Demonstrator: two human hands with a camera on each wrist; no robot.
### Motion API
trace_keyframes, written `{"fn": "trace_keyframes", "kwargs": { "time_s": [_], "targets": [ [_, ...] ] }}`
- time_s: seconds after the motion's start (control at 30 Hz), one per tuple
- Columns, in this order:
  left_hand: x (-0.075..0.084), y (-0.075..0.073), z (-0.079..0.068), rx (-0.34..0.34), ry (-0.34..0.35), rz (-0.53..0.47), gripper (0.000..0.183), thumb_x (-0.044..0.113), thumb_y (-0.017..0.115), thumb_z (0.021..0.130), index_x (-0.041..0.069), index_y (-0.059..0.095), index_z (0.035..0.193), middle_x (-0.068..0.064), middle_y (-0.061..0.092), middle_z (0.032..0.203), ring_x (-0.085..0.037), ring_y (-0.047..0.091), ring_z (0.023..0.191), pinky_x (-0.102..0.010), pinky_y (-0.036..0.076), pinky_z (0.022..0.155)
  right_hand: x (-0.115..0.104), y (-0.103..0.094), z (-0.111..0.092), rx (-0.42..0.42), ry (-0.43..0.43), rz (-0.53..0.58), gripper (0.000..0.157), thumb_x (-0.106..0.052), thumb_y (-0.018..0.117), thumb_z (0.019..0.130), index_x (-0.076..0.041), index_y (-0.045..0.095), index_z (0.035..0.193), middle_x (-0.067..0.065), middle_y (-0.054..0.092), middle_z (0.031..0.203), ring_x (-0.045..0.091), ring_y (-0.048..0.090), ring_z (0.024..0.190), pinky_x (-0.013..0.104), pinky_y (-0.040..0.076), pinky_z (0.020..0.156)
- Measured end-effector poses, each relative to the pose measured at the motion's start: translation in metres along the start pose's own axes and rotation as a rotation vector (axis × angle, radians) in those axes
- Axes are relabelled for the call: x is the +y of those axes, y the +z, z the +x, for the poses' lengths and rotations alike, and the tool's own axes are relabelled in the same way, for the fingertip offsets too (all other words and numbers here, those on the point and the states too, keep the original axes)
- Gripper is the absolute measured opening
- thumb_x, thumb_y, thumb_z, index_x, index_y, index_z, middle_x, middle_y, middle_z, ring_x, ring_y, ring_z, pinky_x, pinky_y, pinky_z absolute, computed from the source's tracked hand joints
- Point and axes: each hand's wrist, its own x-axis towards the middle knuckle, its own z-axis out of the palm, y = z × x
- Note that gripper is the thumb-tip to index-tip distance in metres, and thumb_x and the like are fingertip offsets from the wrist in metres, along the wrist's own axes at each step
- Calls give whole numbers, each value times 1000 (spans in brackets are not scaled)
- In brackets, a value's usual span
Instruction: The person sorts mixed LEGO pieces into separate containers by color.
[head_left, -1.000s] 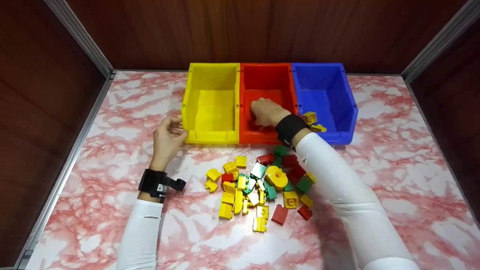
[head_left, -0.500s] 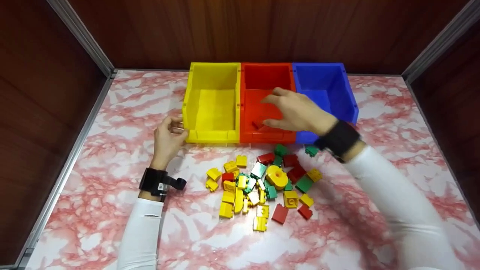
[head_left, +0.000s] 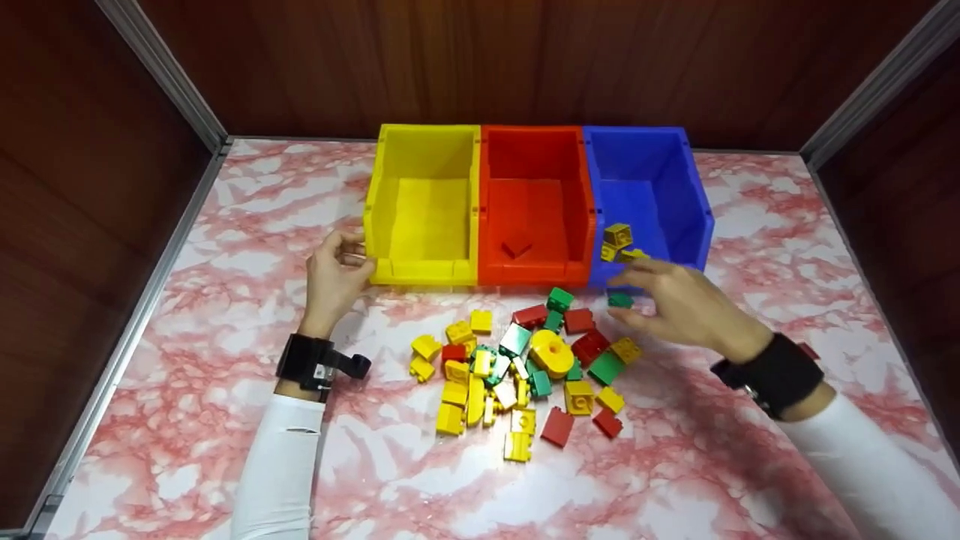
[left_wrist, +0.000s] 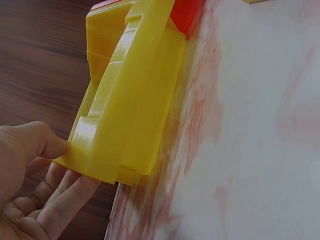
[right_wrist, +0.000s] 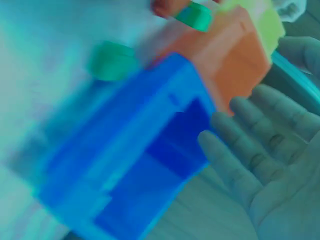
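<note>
- A white sleeve point(head_left: 274, 465) with a black strap and small camera point(head_left: 322, 365) at the wrist covers the left arm.
- The left hand point(head_left: 335, 281) holds the near left corner of the open-topped yellow plastic bin point(head_left: 427, 274); its grip is narrow, thumb on the near side and fingers curled against the outer wall.
- In front of the bins, a loose pile of red, green and yellow plastic building blocks point(head_left: 475, 401) lies on the pink-and-white marbled tabletop point(head_left: 210, 360), including a rounded yellow block with a central hole point(head_left: 551, 354).
- Side by side with the yellow bin is the red plastic bin point(head_left: 536, 274), a small red block point(head_left: 516, 246) lying near its front edge.
- Next is the blue plastic bin point(head_left: 694, 210), yellow blocks point(head_left: 618, 235) in its front left part.
- A small green studded block point(head_left: 619, 300) lies on the tabletop just before the blue bin.
- The right hand point(head_left: 686, 307) hovers beside it, grip wide, thumb and fingers spread; whether they touch it, I cannot tell.
</note>
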Motion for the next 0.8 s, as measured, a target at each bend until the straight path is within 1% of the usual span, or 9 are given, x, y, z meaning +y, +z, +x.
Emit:
{"fn": "trace_keyframes", "kwargs": {
  "time_s": [0.07,0.13,0.27,0.3,0.37,0.47,0.53,0.67,0.8],
  "targets": [
    [0,0,1,3,3,3,30,-2,71,89,-3,69,120,-25,74,108,-6,65,82,-10,55,76,5,7,-9,-32,39,14,36,-26,81,91,-5,77,120,16,77,121,35,74,109,55,64,88],
    [-1,-1,1,7,9,9,30,-1,72,90,-3,69,119,-25,74,107,-6,65,82,-10,55,76,9,15,-16,-58,64,16,35,-23,81,92,-5,77,121,14,78,120,30,75,99,51,65,85],
    [-1,0,1,9,10,14,30,-2,72,89,-3,69,120,-25,75,106,-9,67,82,-10,55,76,17,28,-25,-79,79,7,37,-20,81,91,-5,75,124,14,77,122,22,73,84,44,65,77],
    [0,1,0,10,9,17,31,-2,72,89,-3,69,120,-25,75,106,-10,67,83,-10,56,76,19,31,-27,-79,81,10,38,-20,81,91,-5,75,125,14,77,123,21,74,84,44,65,78],
    [0,1,0,9,5,15,32,-3,72,89,-3,69,120,-25,75,106,-12,67,83,-11,56,76,20,35,-28,-78,85,14,38,-20,80,92,-4,75,127,14,76,125,25,75,93,47,65,83],
    [1,1,0,15,7,12,32,-4,72,88,-4,69,119,-25,75,105,-10,67,83,-10,56,76,22,40,-27,-73,90,13,40,-22,80,93,-4,74,128,15,76,127,31,74,108,54,63,94],
    [1,1,0,15,12,11,31,-4,72,88,-4,69,119,-26,75,105,-8,66,82,-10,56,76,23,42,-27,-70,90,9,40,-22,79,93,-3,74,128,15,76,126,34,73,114,57,61,97],
    [-1,1,1,14,21,5,29,-4,72,89,-4,69,118,-26,75,106,-5,65,81,-10,56,77,23,43,-31,-61,76,8,38,-22,80,92,-4,75,126,13,78,122,31,73,110,55,62,94],
    [-3,1,1,11,21,-7,29,-4,71,89,-3,69,119,-25,75,109,-7,66,83,-10,55,78,21,41,-41,-61,73,3,35,-24,80,93,-7,76,123,9,78,120,29,74,108,52,64,91]
  ]
}}
